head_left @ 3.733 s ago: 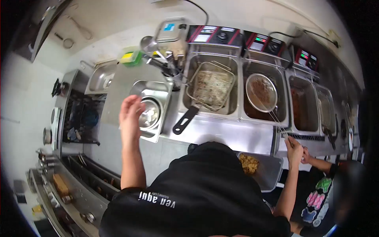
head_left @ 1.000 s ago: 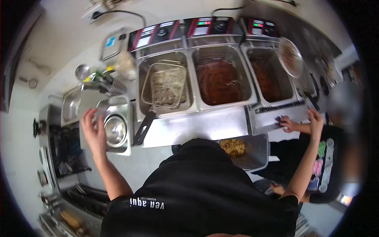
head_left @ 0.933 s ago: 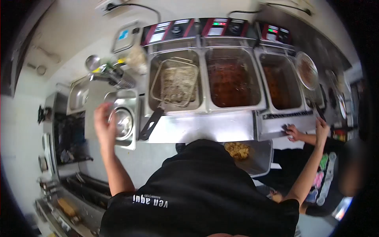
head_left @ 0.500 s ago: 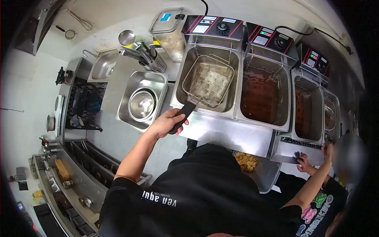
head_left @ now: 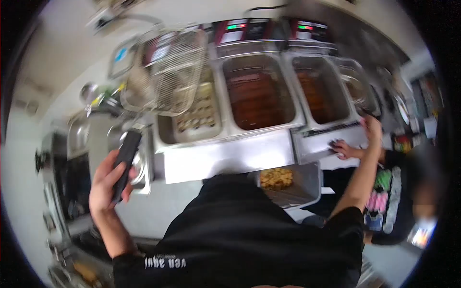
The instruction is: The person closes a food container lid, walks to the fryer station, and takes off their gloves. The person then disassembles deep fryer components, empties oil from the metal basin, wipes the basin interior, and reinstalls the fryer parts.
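Left hand point(head_left: 106, 181)'s wrapped round the black handle point(head_left: 127, 158) of the wire basket point(head_left: 178, 72), which is up partly over the left fryer point(head_left: 192, 142). Right hand point(head_left: 372, 130)'s by the strainer point(head_left: 354, 89) on the right, too blurry to tell if gripping. Probably the basket-lifting step; next move calls for a steady wrist.

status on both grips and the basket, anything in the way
Left grip closed on basket handle. Basket up over left fryer. Right grip by strainer handle, hold unclear. No obstruction visible.

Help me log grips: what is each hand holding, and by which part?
Left hand: rectangular metal wire-mesh basket, by its black handle. Right hand: too blurred to tell.
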Motion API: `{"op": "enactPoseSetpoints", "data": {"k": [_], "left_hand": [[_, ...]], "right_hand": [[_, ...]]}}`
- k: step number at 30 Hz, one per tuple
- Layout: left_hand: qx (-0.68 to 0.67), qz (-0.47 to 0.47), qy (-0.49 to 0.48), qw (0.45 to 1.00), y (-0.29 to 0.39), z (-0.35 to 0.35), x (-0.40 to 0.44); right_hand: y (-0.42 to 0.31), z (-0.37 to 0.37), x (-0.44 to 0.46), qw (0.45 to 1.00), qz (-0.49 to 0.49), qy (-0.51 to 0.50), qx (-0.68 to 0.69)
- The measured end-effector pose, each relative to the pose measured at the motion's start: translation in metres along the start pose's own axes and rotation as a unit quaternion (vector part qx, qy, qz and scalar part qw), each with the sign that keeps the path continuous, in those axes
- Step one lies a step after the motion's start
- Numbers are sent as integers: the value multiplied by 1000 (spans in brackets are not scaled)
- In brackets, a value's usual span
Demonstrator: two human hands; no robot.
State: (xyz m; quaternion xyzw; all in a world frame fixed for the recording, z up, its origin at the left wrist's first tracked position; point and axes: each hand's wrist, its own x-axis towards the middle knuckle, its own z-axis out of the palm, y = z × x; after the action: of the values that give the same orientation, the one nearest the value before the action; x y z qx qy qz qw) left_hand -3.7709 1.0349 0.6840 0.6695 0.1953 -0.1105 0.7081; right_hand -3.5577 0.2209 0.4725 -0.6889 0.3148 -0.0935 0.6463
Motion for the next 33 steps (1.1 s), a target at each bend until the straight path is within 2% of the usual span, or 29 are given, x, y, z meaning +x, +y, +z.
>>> {"op": "enactPoseSetpoints", "data": {"k": [1, 2, 6, 7, 8, 10, 11, 12, 14, 15, 16, 17, 18, 19, 20, 21, 22, 23, 25, 26, 27, 28, 29, 30, 33], "left_hand": [[-8, 15, -22, 1000, 2, 0, 0], [-14, 29, -37, 999, 6, 4, 2], [-11, 46, -98, 994, 25, 40, 20], [-7, 38, -119, 992, 33, 60, 27], [-4, 29, -139, 990, 40, 81, 34], [-5, 14, -190, 982, 52, 131, 46], [-5, 9, -223, 975, 56, 155, 54], [-5, 6, -257, 966, 59, 181, 63], [14, 10, -303, 953, 60, 233, 81], [-8, 11, -346, 938, 58, 261, 93], [-31, 9, -385, 922, 53, 289, 104], [-28, 8, -424, 905, 47, 317, 118], [-66, 11, -398, 915, 37, 351, 123], [-32, 50, -397, 916, 24, 383, 133], [-43, 35, -400, 915, 13, 414, 137], [25, 83, -402, 912, 8, 434, 137], [68, 231, -268, 933, -20, 465, 142], [50, 183, -318, 929, -17, 471, 150], [26, 78, -404, 911, -8, 483, 162], [59, 115, -412, 902, -20, 489, 171], [122, 226, -389, 885, -35, 496, 176], [151, 288, -368, 871, -47, 493, 181], [156, 322, -348, 866, -62, 485, 186], [139, 316, -345, 873, -71, 466, 186], [145, 401, -230, 875, -90, 401, 201]], "right_hand": [[11, -14, 13, 999, -22, -25, -21], [-2, 7, -15, 1000, -5, 4, 15], [-34, 29, -38, 989, 23, 7, -148], [-35, 27, -36, 963, -7, 19, -268], [-35, 25, -32, 964, -8, 24, -265], [-26, 22, -19, 862, -169, 80, -472], [-22, 25, -25, 867, -222, 130, -427], [-25, 32, -39, 867, -222, 132, -425], [-51, 57, -86, 770, -399, 282, -410], [-63, 66, -114, 873, -319, 162, -331], [-72, 76, -147, 944, -224, 33, -241], [-77, 101, -187, 986, -137, -57, -80], [-79, 121, -216, 985, -42, -146, 84], [-77, 125, -222, 960, -21, -227, 163], [-73, 135, -222, 920, 5, -306, 243], [-78, 143, -211, 886, 45, -334, 319], [-84, 150, -201, 845, 90, -357, 389], [-122, 175, -227, 928, 125, -111, 332], [-110, 148, -174, 940, 66, -226, 249], [-103, 133, -148, 937, 28, -277, 209], [-91, 122, -112, 959, -22, -213, 187], [-86, 107, -73, 940, 10, -237, 245], [-88, 88, -35, 931, 20, -261, 254], [-79, 80, -7, 946, -26, -241, 216], [-45, 68, 69, 954, -3, -248, 166]]}}
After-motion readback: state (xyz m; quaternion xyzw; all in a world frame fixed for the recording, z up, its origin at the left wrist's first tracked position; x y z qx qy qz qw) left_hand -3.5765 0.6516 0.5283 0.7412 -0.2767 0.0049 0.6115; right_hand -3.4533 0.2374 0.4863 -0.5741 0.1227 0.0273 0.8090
